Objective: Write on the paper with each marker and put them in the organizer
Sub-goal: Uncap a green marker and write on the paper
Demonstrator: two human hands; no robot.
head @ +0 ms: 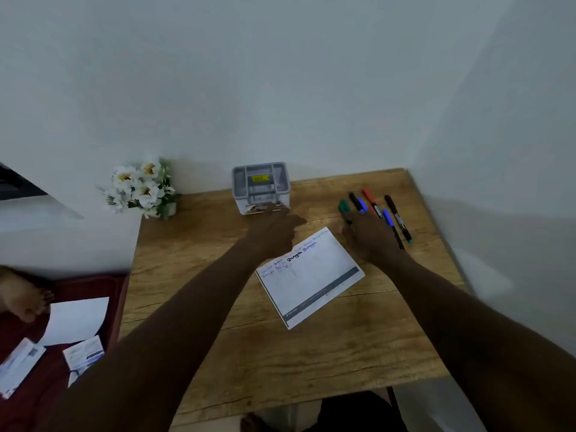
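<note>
six markers [372, 199] lie side by side at the table's [249, 353] far right, long axes running from far-left to near-right, caps mostly at the far end: green, black, blue, red, blue, black. the right hand [367, 238] lies over their near ends, fingers spread; whether it grips one, i cannot tell. the left hand [274, 232] reaches out flat, fingertips touching the front of the grey organizer [261, 188] by the wall; its yellow label is unreadable. between the arms lies the paper [311, 275], skewed, with one scrawled word repeated in black and blue. wood-grain top, pale corner walls, white flowers [140, 188].
</note>
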